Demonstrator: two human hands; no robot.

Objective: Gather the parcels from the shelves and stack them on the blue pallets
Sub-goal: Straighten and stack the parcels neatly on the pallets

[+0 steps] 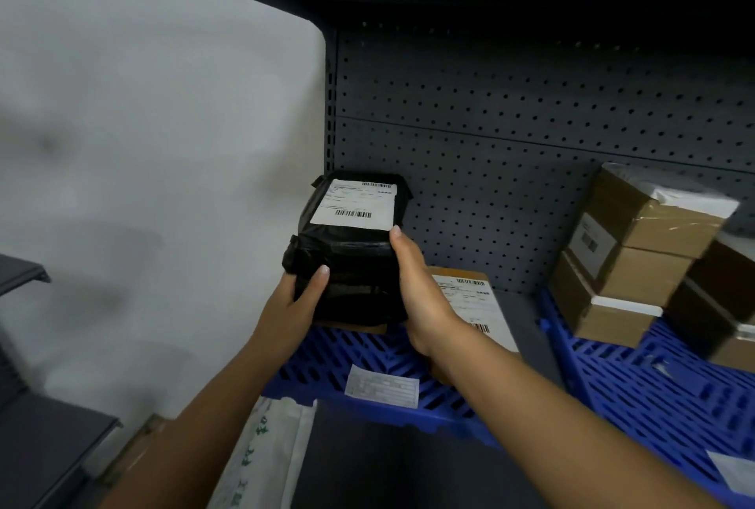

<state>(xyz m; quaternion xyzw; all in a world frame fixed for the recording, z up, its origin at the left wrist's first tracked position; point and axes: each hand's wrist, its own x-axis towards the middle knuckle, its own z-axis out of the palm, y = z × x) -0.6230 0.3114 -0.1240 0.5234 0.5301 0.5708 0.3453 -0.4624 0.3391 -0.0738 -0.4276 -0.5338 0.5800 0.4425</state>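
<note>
Placing step, by the look; left hand (300, 296) and right hand (421, 292) clasp black parcel (351, 251) from both sides; pallet (367, 349) below grip; next: lower, settle flat, release.

Black wrapped parcel (351, 247), white label up, over blue pallet (359, 357).

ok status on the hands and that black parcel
Left hand and right hand both grip black parcel. Held above left blue pallet. Brown labelled parcel just beside.

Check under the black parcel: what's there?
Under the black parcel, a brown edge peeks out above the blue pallet. What it belongs to is covered.
</note>
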